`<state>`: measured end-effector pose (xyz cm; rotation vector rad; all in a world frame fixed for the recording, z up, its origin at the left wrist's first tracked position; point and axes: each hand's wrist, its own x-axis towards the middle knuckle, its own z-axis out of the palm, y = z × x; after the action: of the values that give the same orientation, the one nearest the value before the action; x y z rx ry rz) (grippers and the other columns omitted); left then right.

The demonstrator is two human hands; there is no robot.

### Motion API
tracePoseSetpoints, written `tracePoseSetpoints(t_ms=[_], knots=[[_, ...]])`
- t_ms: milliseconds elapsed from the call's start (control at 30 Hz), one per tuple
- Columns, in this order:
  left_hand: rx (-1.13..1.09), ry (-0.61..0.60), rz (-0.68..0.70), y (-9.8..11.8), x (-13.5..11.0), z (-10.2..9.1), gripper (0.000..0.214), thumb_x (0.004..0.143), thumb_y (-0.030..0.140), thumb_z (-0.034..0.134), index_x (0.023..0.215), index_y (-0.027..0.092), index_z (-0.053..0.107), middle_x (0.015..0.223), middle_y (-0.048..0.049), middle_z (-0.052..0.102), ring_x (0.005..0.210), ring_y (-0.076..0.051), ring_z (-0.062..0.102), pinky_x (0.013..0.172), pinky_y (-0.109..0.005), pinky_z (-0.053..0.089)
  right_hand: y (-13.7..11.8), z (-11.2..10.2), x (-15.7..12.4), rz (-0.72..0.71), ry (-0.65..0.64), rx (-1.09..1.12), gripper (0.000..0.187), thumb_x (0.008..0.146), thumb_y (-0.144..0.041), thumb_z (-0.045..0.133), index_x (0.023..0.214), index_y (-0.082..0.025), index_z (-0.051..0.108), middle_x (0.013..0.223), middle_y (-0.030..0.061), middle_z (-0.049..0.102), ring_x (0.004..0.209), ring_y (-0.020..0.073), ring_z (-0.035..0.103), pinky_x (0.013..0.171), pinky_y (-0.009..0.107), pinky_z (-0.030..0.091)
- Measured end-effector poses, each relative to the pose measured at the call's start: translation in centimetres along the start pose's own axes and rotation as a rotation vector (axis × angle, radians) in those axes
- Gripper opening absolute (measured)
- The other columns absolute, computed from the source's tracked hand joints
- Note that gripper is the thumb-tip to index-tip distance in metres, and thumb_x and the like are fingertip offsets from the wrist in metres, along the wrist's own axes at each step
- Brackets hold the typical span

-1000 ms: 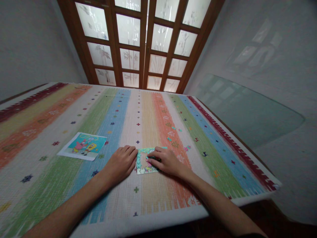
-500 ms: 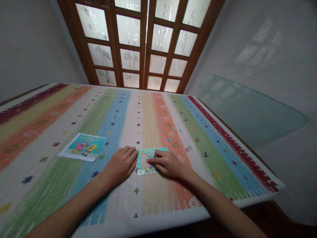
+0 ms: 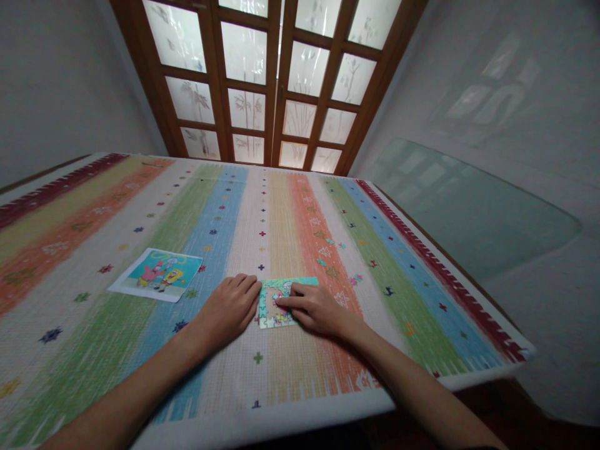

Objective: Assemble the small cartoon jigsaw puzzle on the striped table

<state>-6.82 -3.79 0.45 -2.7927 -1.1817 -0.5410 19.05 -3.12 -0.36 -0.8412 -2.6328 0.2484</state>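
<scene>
A small jigsaw puzzle with a teal border lies on the table. Its frame is filled along the edges, and bare tan backing shows in the left middle. My left hand rests palm down, fingers loosely extended, its fingertips against the puzzle's left edge. Over the puzzle's right half lies my right hand. Its index finger is stretched onto the pink pieces near the middle, the thumb apart below it and the other fingers bent. Whatever is under that fingertip is hidden, as is much of the puzzle's right side.
To the left lies a printed cartoon picture. Several loose puzzle pieces are scattered right of the puzzle. A striped tablecloth covers the table, whose front edge runs below my forearms. Wooden glazed doors stand beyond.
My right index fingertip has slid slightly left across the puzzle. The left hand keeps its place at the edge. The whole view has shifted a little.
</scene>
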Motion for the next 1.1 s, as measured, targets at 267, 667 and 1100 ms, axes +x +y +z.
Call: tracePoseSetpoints(t_ms=[267, 667, 1100], knots=[[0.04, -0.015, 0.002, 0.09, 0.04, 0.0, 0.015, 0.1, 0.017, 0.047, 0.107, 0.016, 0.06, 0.109, -0.0129, 0.066, 0.102, -0.029, 0.061, 0.085, -0.041, 0.049, -0.05, -0.04, 0.04, 0.001, -0.01, -0.016, 0.031, 0.097, -0.015, 0.054, 0.118, -0.023, 0.075, 0.084, 0.0043, 0.063, 0.072, 0.0161, 0.054, 0.064, 0.028, 0.037], [0.012, 0.0, 0.003, 0.05, -0.03, 0.01, 0.019, 0.101, 0.018, 0.043, 0.108, 0.016, 0.061, 0.109, -0.0135, 0.067, 0.101, -0.029, 0.061, 0.085, -0.043, 0.05, 0.02, -0.01, -0.07, 0.009, -0.011, -0.019, 0.028, 0.096, -0.015, 0.057, 0.117, -0.023, 0.074, 0.087, 0.0047, 0.065, 0.073, 0.0163, 0.056, 0.064, 0.028, 0.038], [0.013, -0.016, -0.005, -0.03, -0.08, 0.07, 0.015, 0.1, 0.018, 0.047, 0.108, 0.018, 0.06, 0.109, -0.0113, 0.066, 0.104, -0.028, 0.061, 0.087, -0.041, 0.049, -0.17, 0.01, 0.15, 0.03, 0.012, 0.015, 0.03, 0.097, -0.015, 0.05, 0.123, -0.016, 0.067, 0.092, 0.0075, 0.069, 0.081, 0.0183, 0.062, 0.07, 0.028, 0.043]])
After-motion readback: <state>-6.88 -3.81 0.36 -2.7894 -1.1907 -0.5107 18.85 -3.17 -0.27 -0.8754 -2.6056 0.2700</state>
